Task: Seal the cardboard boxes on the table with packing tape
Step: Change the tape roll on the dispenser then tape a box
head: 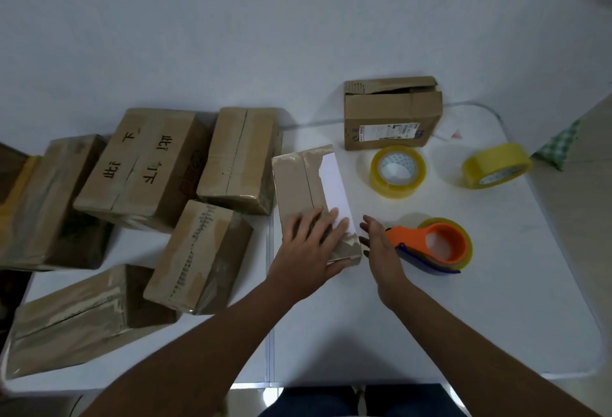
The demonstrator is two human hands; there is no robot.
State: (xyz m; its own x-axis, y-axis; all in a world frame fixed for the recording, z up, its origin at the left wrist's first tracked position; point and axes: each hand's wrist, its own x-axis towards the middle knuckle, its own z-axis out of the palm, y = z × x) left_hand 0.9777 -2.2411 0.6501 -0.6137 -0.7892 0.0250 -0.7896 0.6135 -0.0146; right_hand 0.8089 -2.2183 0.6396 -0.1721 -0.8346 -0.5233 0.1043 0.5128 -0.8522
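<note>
Resting flat with fingers spread, the left hand (311,244) is pressing on the narrow cardboard box (304,191) lying mid-bench, its grip wide and holding nothing. The right hand (381,244) is hovering just beside that box, fingers straight, grip wide, near the orange tape dispenser (433,246). Two yellow tape rolls (397,171) and an unsealed labelled box (392,115) are sitting behind on the white bench (496,300); six taped boxes (142,168) are lying left.
</note>
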